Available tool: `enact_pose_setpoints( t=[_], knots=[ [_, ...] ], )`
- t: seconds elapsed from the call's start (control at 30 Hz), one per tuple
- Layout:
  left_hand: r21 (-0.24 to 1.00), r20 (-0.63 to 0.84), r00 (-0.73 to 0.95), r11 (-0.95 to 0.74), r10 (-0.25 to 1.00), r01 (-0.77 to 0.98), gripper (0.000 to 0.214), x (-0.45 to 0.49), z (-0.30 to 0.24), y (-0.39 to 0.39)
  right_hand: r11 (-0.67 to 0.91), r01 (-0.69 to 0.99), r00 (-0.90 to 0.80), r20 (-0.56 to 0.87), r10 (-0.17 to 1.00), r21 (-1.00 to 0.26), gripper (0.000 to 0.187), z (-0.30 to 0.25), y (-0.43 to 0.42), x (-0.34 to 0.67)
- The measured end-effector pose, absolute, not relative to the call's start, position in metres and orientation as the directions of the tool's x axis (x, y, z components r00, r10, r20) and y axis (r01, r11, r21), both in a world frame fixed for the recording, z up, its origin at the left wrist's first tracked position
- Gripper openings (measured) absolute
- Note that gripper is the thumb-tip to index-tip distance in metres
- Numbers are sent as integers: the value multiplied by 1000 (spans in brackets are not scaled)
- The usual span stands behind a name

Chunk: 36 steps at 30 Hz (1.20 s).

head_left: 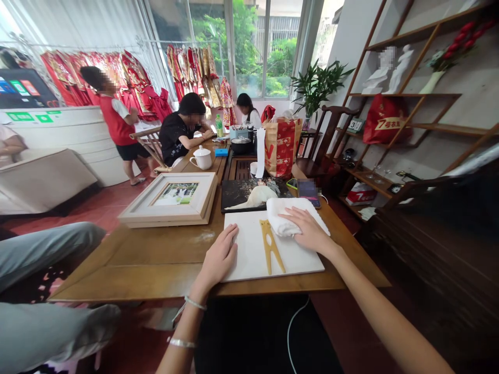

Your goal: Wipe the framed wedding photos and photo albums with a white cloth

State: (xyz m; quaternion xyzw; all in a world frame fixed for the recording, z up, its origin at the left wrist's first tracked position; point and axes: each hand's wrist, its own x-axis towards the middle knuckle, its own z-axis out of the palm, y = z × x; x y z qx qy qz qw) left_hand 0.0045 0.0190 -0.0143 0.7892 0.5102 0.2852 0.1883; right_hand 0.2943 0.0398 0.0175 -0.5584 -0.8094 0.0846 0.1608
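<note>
With the open left hand [222, 253] on the left edge of the white board [246, 255] on the tabletop [163, 265], the right hand [307, 228], spread flat over the cloth [277, 210] at the board's far right, should press evenly.

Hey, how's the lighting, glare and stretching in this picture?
Head view: the window is bright while the lower right falls dark; head view: a soft sheen lies on the wooden table; head view: wide-angle stretch slants the shelves and smears the trouser leg at left; head view: the white cloth under the right hand looks fairly clear.
</note>
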Motion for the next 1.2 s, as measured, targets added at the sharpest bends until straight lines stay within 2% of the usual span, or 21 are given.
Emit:
enact_pose_setpoints(
  t=[0.23,0.37,0.53,0.7,0.83,0.97,1.1,1.2],
  knots=[
    [583,274,306,-410,912,701,43,7,-13,18,428,865,-412,115,904,-264,86,24,-30,279],
    [587,257,313,-405,915,701,43,8,-11,17,481,813,-493,52,868,-329,90,38,-76,285],
    [613,255,306,-398,917,683,45,6,-14,19,483,744,-536,20,844,-461,84,51,-80,296],
    [682,222,293,-363,930,635,43,4,-14,19,528,741,-523,138,841,-415,80,44,-39,273],
    [773,210,227,-303,951,557,43,7,-9,18,573,734,-555,163,816,-365,74,40,-19,230],
    [847,273,123,-299,954,440,48,8,-7,19,655,678,-641,168,749,-332,62,43,-25,190],
    [893,237,74,-247,969,375,53,8,-7,19,716,580,-737,125,664,-389,57,53,-46,187],
    [865,234,80,-245,969,439,52,10,-6,18,694,560,-747,87,659,-453,61,62,-54,205]
  ],
)
